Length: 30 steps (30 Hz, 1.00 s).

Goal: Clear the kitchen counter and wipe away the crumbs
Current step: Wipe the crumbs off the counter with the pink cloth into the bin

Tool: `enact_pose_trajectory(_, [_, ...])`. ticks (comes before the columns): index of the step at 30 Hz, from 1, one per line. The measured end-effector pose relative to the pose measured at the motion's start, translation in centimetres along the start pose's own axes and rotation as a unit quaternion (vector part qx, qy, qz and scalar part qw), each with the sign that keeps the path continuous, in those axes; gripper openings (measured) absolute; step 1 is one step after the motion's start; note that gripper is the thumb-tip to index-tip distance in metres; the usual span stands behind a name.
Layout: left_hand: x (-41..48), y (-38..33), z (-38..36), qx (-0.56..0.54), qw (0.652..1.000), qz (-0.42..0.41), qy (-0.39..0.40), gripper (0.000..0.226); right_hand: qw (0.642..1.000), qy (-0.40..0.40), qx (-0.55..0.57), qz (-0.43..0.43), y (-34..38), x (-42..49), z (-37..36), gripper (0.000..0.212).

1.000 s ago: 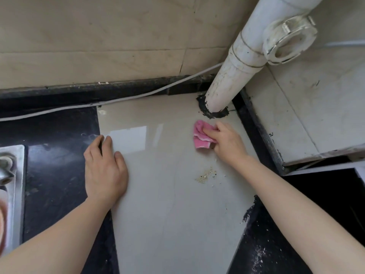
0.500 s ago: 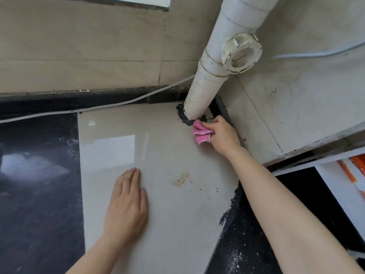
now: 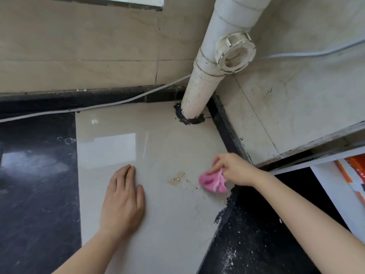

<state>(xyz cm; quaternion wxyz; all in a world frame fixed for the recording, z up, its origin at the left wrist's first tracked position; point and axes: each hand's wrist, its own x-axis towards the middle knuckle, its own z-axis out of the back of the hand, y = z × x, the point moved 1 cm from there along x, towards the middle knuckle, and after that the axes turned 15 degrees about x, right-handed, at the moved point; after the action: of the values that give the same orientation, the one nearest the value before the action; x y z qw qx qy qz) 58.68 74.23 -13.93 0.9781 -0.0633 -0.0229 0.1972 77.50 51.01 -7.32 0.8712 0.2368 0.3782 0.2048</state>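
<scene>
Black counter: at the far left I see a glossy black counter section (image 3: pixel 35 184), butting against the beige slab.
Cable: a white cable (image 3: pixel 118 103) runs along the back edge towards the pipe.
Left hand: the left hand (image 3: pixel 122 200) lies palm down on the slab, fingers straight and close together, holding nothing.
Slab: the beige tile slab (image 3: pixel 158 234) fills the middle of my view, and both hands are over it.
Crumbs: a small pale heap of crumbs (image 3: pixel 177 178) sits on the slab between the hands, with a few strays trailing right towards the cloth.
Pipe: a white drain pipe (image 3: pixel 199 89) rises from the slab's back corner, with a black sealant ring at its foot and a round capped fitting on its side.
Cloth: the pink cloth (image 3: pixel 212 183) is bunched up on the slab just right of the crumbs, near the slab's right edge.
Right hand: the right hand (image 3: pixel 235 169) pinches the cloth's upper edge with curled fingers.
Far right: a dark ledge (image 3: pixel 246 244) speckled with white bits lies under the right forearm.
</scene>
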Motion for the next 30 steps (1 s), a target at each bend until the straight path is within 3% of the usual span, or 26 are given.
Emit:
enact_pose_trajectory(3, [0.0, -0.1, 0.1, 0.003, 1.000, -0.002, -0.002, 0.058, 0.987, -0.095, 0.121, 0.049, 3.1, 2.5, -0.3, 0.036])
enact_pose_trajectory(7, [-0.1, -0.2, 0.0, -0.008, 1.000, 0.004, 0.003, 0.058, 0.982, -0.151, 0.056, 0.097, 7.1, 7.0, -4.7, 0.037])
enact_pose_trajectory(12, [-0.1, 0.2, -0.2, -0.004, 1.000, -0.007, 0.012, 0.057, 0.989, -0.079, 0.041, 0.122, 6.6, 5.0, -8.3, 0.036])
enact_pose_trajectory(17, [-0.2, 0.3, -0.2, -0.004, 1.000, -0.011, 0.014, 0.056, 0.997, -0.021, 0.036, 0.062, 1.6, -2.9, -8.5, 0.032])
enact_pose_trajectory(21, [-0.3, 0.3, 0.0, -0.003, 1.000, -0.013, 0.015, 0.057, 0.996, 0.029, 0.059, -0.054, -0.7, -7.5, -6.9, 0.029])
enact_pose_trajectory(27, [-0.2, 0.3, -0.5, 0.001, 1.000, -0.014, 0.010, 0.058, 0.966, -0.185, 0.179, -0.029, 0.9, -2.3, -3.1, 0.013])
enact_pose_trajectory(30, [-0.3, 0.4, -0.6, -0.003, 1.000, -0.013, 0.009, 0.059, 0.949, -0.255, 0.179, -0.043, 1.1, 0.7, -3.4, 0.020])
